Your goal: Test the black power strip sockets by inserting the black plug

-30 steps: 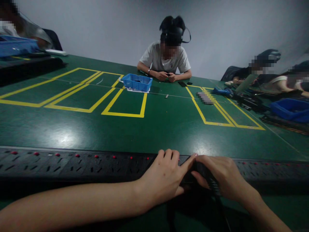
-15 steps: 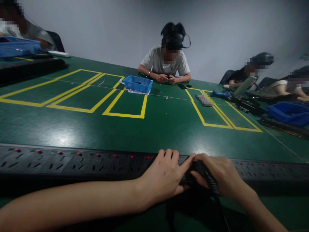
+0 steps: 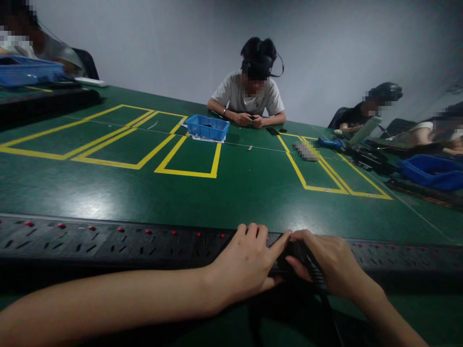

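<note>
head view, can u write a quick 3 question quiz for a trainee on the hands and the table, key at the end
1. What does the right hand hold?
2. True or false: the tape outlines on the green table are red.
3. Fill in the blank: the left hand lies over a long black strip with a row of small ____ spots.

Key
1. A black plug-like piece with a ribbed cord.
2. False; they are yellow.
3. Red.
</note>
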Available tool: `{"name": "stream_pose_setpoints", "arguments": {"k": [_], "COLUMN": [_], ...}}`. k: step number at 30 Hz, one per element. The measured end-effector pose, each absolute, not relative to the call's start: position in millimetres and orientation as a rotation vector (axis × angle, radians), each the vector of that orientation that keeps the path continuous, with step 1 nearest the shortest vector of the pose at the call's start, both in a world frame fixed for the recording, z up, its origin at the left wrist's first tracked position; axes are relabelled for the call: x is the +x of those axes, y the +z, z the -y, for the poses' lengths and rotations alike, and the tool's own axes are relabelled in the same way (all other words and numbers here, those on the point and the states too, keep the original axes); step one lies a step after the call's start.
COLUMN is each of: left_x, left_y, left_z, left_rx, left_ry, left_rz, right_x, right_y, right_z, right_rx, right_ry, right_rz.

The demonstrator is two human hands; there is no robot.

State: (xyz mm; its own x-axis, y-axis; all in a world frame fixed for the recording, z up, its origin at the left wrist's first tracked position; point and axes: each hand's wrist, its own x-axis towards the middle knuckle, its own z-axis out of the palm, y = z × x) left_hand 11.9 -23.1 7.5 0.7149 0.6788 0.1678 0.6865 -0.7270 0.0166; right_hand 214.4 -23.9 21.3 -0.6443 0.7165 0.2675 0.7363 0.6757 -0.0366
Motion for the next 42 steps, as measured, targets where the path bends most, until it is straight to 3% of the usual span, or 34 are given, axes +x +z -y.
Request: {"name": "stream_pose_setpoints", "arguments": {"k": [21,27,33,42], "left_x": [13.4,15.4,16.7,19.2], "left_y": [9.4,11.7,14.1,13.6], "left_z": [24.2,25.5,26.0,24.6], "left_rx": [-2.852,-2.843,-2.85,-2.865], "left_ry": [-0.179,-0.183,-0.142,-0.104], "left_rz": [1.128,1.144,1.167,1.165], "right_x": [211.7,210.6,210.6,214.1], "right_y": [23.0,37.6,36.1,34.0], "right_z": [24.0,8.0,-2.0,3.5], "right_rx": [-1.187,-0.95,-0.849,-0.895], "right_ry": [-0.124,-0.093,0.128,0.019], "right_rz": [2.661,2.93,2.902,2.882]}}
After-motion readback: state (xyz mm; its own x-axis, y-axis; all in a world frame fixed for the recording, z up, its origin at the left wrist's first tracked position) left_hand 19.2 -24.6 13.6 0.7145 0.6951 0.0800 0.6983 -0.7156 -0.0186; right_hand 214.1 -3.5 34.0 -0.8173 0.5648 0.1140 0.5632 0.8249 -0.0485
